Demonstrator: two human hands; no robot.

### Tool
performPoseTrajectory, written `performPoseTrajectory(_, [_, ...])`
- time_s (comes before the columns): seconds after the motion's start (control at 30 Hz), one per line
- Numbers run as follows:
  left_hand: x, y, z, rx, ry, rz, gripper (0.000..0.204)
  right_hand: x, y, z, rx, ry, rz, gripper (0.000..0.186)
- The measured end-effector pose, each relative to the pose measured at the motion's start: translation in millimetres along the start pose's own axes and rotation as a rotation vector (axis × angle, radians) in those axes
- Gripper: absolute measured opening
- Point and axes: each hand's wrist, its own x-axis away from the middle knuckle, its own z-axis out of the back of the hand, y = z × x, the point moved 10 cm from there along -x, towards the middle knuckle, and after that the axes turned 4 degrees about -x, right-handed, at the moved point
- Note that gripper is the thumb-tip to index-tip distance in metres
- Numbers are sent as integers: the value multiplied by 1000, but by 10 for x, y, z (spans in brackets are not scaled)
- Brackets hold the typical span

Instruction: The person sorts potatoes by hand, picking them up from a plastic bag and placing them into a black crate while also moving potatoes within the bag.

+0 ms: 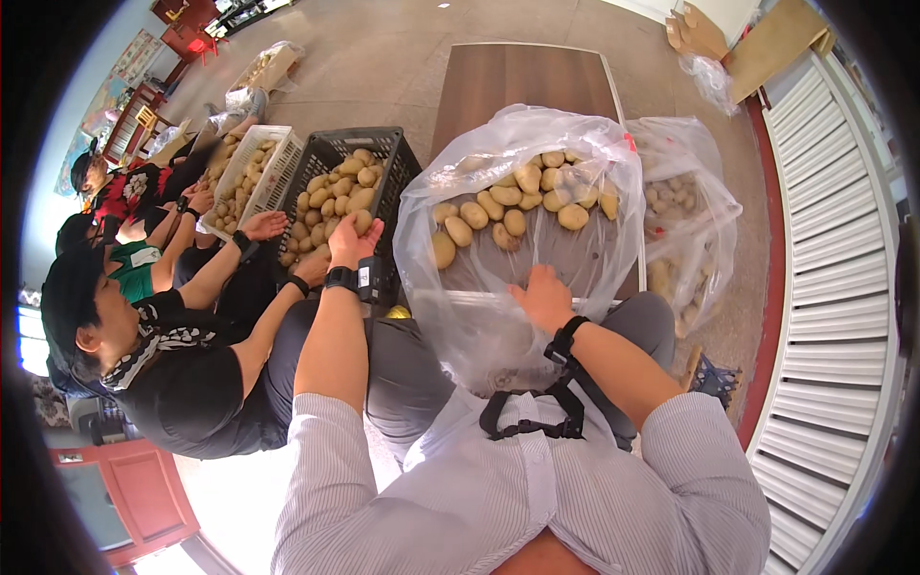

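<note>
My left hand (353, 243) reaches over the near right side of a black plastic crate (401, 158) of potatoes (331, 196). Its fingers are closed around a potato (362, 221). In front of me, a large clear plastic bag (431, 206) lies spread wide on a brown board, with several yellow potatoes (515, 222) toward its far side. At the bag's near edge my right hand (543, 297) is closed on the plastic, fingers curled; no potato shows in it. Both wrists wear black bands.
Beside me at left, a co-worker (172, 374) reaches into the black crate. Beyond it stands a white crate (273, 158) of potatoes, with other people alongside. Another clear bag of potatoes (685, 206) stands right of the brown board (527, 81). A white radiator (829, 287) lines the right wall.
</note>
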Motion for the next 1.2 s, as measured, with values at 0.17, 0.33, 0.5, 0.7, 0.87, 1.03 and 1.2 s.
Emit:
performPoseTrajectory(0.17, [-157, 116, 460, 127, 92, -12, 26, -33, 155, 56, 30, -1, -99, 53])
performPoseTrajectory(0.33, [-145, 159, 675, 171, 205, -111, 25, -14, 294, -74, 89, -77, -106, 43])
performPoseTrajectory(0.5, [-165, 221, 773, 125, 231, -160, 25, -114, 427, -167, 27, -81, -151, 35])
performPoseTrajectory(0.7, [-120, 635, 736, -1008, 290, -453, 32, -199, 356, 46, -113, 26, -188, 34])
performPoseTrajectory(0.87, [14, 639, 531, -2051, 342, -614, 43, -239, 356, 73, -152, 119, -160, 31])
performPoseTrajectory(1.03, [102, 540, 329, -2000, 366, -654, 53, -335, 730, 89, -326, 296, -162, 27])
performPoseTrajectory(1.2, [264, 676, 438, -1939, 418, -685, 39, -356, 528, -20, -248, 210, -71, 37])
